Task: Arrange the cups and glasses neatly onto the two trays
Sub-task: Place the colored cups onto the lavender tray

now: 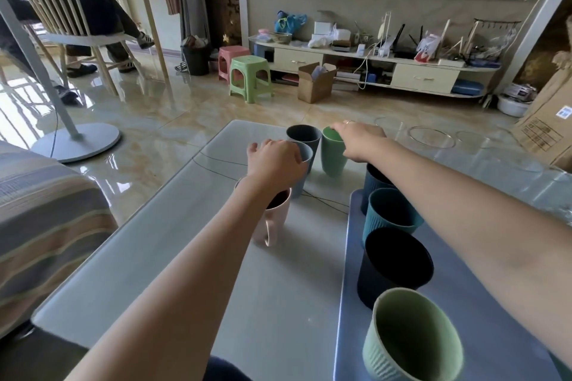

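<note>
Left hand [275, 161] fingers wrap the blue-grey cup [301, 168]; right hand [359, 139] fingers grip the green cup [332, 153]. Advised: lift both straight, clearing the dark cup [305, 136] between.

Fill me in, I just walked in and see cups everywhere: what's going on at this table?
A person is sorting cups onto a tray. The left hand grips a grey-blue cup and the right hand grips a green cup, both out on the table. A dark grey cup and a pink cup stand off the tray too. Four ribbed cups already line the blue tray in a row. Clear glasses wait farther back.
</note>
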Demonstrator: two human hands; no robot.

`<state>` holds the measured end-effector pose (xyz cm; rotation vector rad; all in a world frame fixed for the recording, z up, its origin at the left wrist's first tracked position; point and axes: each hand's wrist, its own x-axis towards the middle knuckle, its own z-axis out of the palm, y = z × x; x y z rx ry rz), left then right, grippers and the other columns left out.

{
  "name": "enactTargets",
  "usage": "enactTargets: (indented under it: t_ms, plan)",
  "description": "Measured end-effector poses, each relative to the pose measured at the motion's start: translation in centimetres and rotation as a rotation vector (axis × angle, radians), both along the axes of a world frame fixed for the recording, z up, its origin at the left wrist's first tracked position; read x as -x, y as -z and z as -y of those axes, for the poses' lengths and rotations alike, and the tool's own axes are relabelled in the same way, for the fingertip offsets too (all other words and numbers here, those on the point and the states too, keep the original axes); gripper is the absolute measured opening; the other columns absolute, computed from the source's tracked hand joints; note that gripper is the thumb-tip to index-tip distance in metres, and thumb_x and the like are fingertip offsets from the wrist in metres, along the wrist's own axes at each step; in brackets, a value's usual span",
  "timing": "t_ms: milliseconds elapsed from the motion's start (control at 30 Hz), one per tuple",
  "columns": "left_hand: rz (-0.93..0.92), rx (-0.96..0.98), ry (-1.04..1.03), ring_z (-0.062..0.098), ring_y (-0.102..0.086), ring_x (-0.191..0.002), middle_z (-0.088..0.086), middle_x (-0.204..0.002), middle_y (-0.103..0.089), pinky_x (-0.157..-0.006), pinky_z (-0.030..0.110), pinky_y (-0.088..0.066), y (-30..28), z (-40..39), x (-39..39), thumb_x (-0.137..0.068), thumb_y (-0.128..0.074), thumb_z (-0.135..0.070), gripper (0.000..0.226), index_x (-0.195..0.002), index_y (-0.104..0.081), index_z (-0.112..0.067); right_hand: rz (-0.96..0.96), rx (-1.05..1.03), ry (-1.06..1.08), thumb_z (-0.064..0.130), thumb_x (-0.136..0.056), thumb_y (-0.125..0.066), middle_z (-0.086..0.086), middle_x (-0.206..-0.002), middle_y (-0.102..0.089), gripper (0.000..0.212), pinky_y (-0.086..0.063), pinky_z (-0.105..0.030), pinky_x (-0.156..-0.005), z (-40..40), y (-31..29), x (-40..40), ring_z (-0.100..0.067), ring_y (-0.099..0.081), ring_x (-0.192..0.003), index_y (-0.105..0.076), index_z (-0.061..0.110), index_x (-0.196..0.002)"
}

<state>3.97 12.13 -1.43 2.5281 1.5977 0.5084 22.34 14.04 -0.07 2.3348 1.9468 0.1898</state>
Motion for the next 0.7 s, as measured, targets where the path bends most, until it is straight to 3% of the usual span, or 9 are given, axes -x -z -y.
enactTargets:
  t_ms: [133, 233, 367, 467, 700]
  plan:
    - [0.074, 0.096, -0.021, 0.026, -0.053, -0.098, 0.003, -0.100, -0.063, -0.082, 0.036, -0.034, 1.0, -0.6, -0.9, -0.083, -0.051, -0.014, 0.021, -0.095, -0.067, -0.021, 0.053, 0.050, 0.068, 0.010, -0.087, -0.057, -0.006, -0.104, -0.057, 0.031, -0.040, -0.028, -0.065, -1.4, 1.4, -0.5, -0.028, -0.056, -0.088, -0.056, 0.016, -0.118]
    - [0.171, 0.106, 0.016, 0.031, -0.052, -0.087, 0.009, -0.094, -0.056, -0.068, 0.037, -0.039, 1.6, -0.6, -1.3, -0.081, -0.044, 0.002, 0.015, -0.089, -0.049, -0.010, 0.059, 0.000, 0.076, -0.001, -0.087, -0.050, -0.008, -0.092, -0.052, 0.021, -0.038, -0.029, -0.067, -1.9, 2.3, -0.8, -0.028, -0.049, -0.080, -0.059, 0.008, -0.103]
    - [0.132, 0.099, 0.067, 0.036, -0.055, -0.094, 0.015, -0.103, -0.057, -0.078, 0.048, -0.049, 1.9, -0.4, -1.6, -0.083, -0.045, 0.003, 0.025, -0.107, -0.045, -0.003, 0.020, -0.095, 0.016, -0.002, -0.086, -0.048, -0.011, -0.094, -0.055, 0.015, -0.036, -0.030, -0.067, -1.7, 2.5, -1.1, -0.029, -0.050, -0.080, -0.056, 0.007, -0.095]
    - [0.141, 0.060, 0.074, 0.036, -0.054, -0.098, 0.018, -0.107, -0.058, -0.083, 0.048, -0.048, 1.7, -0.7, -1.6, -0.083, -0.043, 0.007, 0.027, -0.105, -0.055, -0.001, -0.058, -0.246, -0.061, 0.003, -0.089, -0.048, -0.015, -0.105, -0.057, 0.020, -0.038, -0.032, -0.066, -0.9, 1.2, -1.8, -0.033, -0.057, -0.089, -0.059, 0.007, -0.105]
    - [0.378, -0.115, -0.002, 0.035, -0.050, -0.102, 0.020, -0.113, -0.055, -0.077, 0.043, -0.046, -0.9, 2.0, -2.4, -0.085, -0.045, 0.005, 0.024, -0.106, -0.057, 0.001, -0.203, -0.661, -0.239, 0.009, -0.091, -0.053, -0.020, -0.107, -0.055, 0.017, -0.043, -0.034, -0.066, 7.8, -6.0, -4.5, -0.035, -0.058, -0.089, -0.058, 0.001, -0.104]
